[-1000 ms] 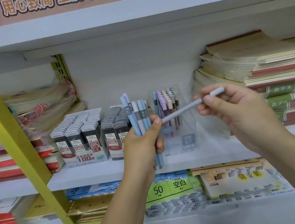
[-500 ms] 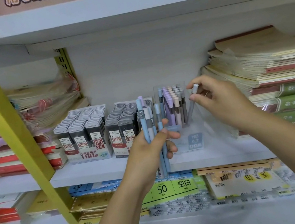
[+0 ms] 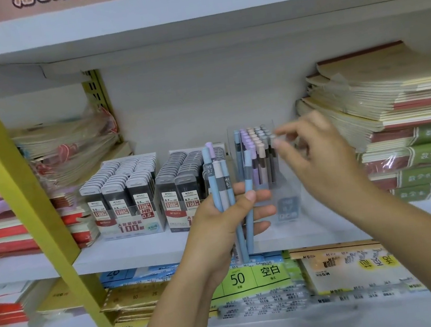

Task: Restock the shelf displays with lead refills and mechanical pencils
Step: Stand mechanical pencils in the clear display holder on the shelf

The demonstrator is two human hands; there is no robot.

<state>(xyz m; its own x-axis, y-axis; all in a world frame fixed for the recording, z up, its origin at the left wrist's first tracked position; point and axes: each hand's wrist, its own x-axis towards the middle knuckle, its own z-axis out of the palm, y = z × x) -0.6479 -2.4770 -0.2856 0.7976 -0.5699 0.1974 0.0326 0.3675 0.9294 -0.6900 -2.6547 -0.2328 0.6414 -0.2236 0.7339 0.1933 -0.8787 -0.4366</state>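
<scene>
On my feed the left hand (image 3: 223,219) grips a bunch of blue and lilac mechanical pencils (image 3: 212,183) upright, right in front of the clear display box (image 3: 288,205). The right hand (image 3: 319,161) is at the box's top right corner, fingertips by the pencil caps. It's too blurry for me to say if it's pinching one. Lead refill trays (image 3: 128,203) sit just left of the box, stacked notebooks (image 3: 396,115) to its right.

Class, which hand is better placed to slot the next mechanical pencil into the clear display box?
Right hand: its fingertips sit at the display box; the left hand holds the spare mechanical pencils.
</scene>
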